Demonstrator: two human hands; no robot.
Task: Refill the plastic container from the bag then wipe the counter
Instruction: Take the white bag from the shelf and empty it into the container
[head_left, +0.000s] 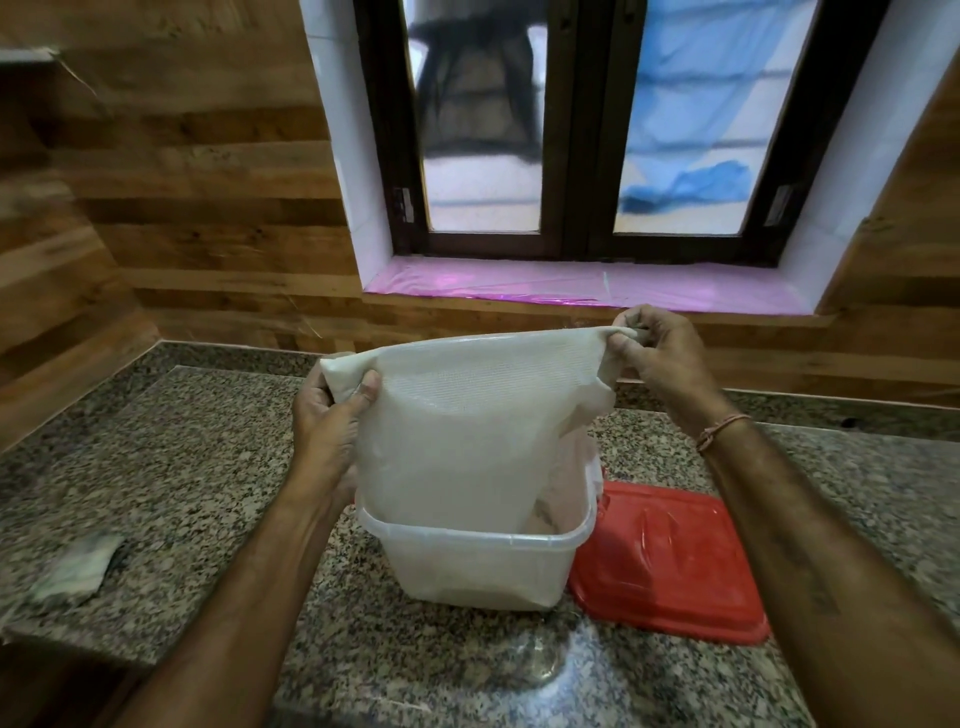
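A translucent white plastic bag (462, 431) hangs upside down over a clear plastic container (478, 566) on the granite counter (208, 467). My left hand (332, 415) grips the bag's upper left corner. My right hand (660, 358) pinches its upper right corner. The bag's lower end dips inside the container's rim, and a pale brownish powder shows inside the container at the right. The bag's mouth is hidden inside the container.
A red lid (670, 561) lies flat just right of the container. A crumpled grey-white cloth (78, 571) sits on the counter at the left. A wood-panelled wall and a window with a pink sill (587, 286) stand behind.
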